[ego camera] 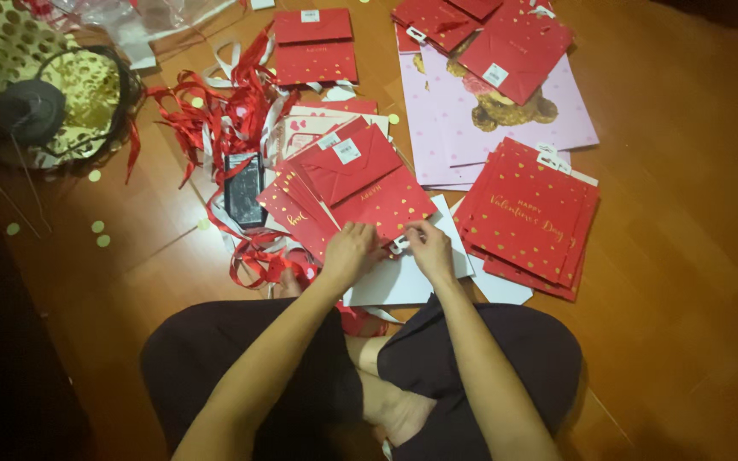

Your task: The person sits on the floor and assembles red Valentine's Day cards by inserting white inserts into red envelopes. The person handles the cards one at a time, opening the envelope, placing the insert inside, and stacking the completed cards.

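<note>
Warm brown wooden floor [685, 256], glossy, dimly lit, carries everything; you sit cross-legged on it with the work spread ahead of your knees. Your left hand [350, 252] and right hand [429, 248] meet at the near edge of a fanned stack of red gift bags [360, 183], folded flat, matt paper dotted with small gold hearts. Both hands are closed to a pinch on a small white ribbon handle [400, 245] at the near edge of the top bag; whether the fingertips fully clamp it or only steady it, you cannot tell at this size. Holding from both sides likely keeps the thin strip taut. Beneath the stack lies a plain white sheet [403, 282], possibly another flat bag. Toward the floor's right side, just beside the white sheet, a second neat pile of red bags with gold script [527, 218] lies squared up, suggesting sorting by kind. Farther off, pale pink bags with a bear print [506, 115] lie under more red folded bags [514, 47]. To the left of the fanned stack, a tangle of shiny red ribbon [215, 111] surrounds a dark rectangular object [243, 188], identity unclear. At the far left corner sits a dark round object [32, 107] on gold-dotted wrap [87, 94]; loose pale confetti dots lie nearby.
</note>
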